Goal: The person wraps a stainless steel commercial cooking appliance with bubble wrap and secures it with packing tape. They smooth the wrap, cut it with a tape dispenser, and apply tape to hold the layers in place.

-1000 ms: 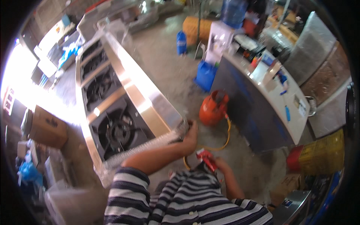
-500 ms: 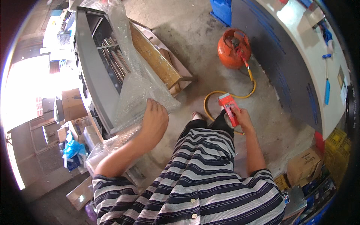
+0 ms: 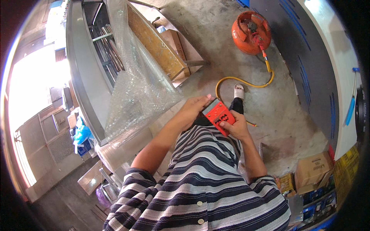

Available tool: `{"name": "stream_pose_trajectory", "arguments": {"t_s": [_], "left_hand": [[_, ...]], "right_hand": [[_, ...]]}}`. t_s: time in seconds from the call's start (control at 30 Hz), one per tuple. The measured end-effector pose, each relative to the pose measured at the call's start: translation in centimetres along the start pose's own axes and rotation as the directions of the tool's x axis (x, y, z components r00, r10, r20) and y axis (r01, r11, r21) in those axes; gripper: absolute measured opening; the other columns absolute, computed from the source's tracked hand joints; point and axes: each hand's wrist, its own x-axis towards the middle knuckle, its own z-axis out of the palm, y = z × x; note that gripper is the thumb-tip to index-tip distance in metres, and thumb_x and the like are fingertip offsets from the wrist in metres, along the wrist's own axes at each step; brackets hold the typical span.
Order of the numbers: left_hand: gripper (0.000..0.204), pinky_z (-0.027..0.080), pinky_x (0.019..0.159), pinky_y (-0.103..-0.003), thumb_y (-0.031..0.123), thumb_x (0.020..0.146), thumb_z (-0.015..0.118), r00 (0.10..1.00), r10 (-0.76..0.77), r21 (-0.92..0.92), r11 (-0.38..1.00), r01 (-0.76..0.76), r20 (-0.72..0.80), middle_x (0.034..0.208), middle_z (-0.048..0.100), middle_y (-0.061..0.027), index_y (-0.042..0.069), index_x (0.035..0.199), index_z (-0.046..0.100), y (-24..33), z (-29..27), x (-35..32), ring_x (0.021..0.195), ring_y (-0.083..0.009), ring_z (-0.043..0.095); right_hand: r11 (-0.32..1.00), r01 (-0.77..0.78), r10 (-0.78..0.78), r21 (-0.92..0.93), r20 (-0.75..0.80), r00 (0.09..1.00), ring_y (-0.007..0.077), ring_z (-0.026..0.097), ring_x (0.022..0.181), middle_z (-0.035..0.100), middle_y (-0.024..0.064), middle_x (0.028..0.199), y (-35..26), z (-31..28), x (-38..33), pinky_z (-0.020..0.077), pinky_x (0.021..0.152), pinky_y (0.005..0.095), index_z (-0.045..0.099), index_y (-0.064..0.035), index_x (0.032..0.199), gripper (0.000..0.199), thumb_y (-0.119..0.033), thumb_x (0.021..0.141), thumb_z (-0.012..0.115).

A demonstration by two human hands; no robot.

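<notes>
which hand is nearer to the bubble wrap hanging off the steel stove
Left. The left hand is at the red tool, just beside the lower edge of the bubble wrap. The right hand grips the tool's far side, farther from the wrap.

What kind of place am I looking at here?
Probably a workshop or storeroom for commercial kitchen gear: a steel stove unit wrapped in bubble wrap, an orange gas cylinder with yellow hose, and cardboard boxes on bare concrete.

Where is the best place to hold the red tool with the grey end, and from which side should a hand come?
Probably the lower red body of the red tool, from the right, where the right hand wraps it. It tilts, its grey end up-left under the left hand, so the right flank seems free.
</notes>
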Motion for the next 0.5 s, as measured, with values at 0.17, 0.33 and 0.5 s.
{"name": "stream_pose_trajectory", "arguments": {"t_s": [0.17, 0.33, 0.5], "left_hand": [[0.028, 0.054, 0.074, -0.027, 0.027, 0.103, 0.068, 0.998, 0.004, 0.2, 0.98, 0.01, -0.07, 0.098, 0.072, -0.0022, 0.002, 0.117, 0.072, 0.7, -2.7, 1.2, 0.082, -0.0109, 0.067], [0.025, 0.053, 0.073, -0.028, 0.025, 0.101, 0.07, 0.996, -0.013, 0.341, 0.939, 0.041, -0.083, 0.095, 0.073, -0.0017, 0.003, 0.114, 0.075, 3.1, -4.3, 0.8, 0.083, -0.0106, 0.065], [0.022, 0.052, 0.072, -0.028, 0.019, 0.1, 0.07, 0.976, 0.135, 0.612, 0.791, -0.001, -0.173, 0.088, 0.072, -0.0039, -0.002, 0.105, 0.076, 4.5, -4.9, 0.5, 0.08, -0.0119, 0.065]], "right_hand": [[0.993, 0.0, -0.001, 0.116, 0.008, 1.0, 0.0098, 0.061, 0.075, 0.072, 0.0044, 0.084, -1.3, 1.2, 1.2, 0.0521, 0.069, 0.03, 0.072, 0.0011, 0.103, 0.041, -0.031, 0.083, 0.089], [0.996, 0.048, -0.053, 0.072, 0.067, 0.996, 0.0098, 0.062, 0.075, 0.072, 0.0055, 0.084, -2.3, 2.2, 2.1, 0.0529, 0.07, 0.03, 0.073, 0.001, 0.107, 0.039, -0.03, 0.087, 0.086], [0.991, 0.008, -0.025, 0.136, 0.118, 0.993, 0.0113, 0.063, 0.075, 0.073, 0.007, 0.085, -1.5, 4.0, 2.8, 0.0533, 0.07, 0.0312, 0.072, 0.0026, 0.106, 0.041, -0.035, 0.092, 0.081]]}}
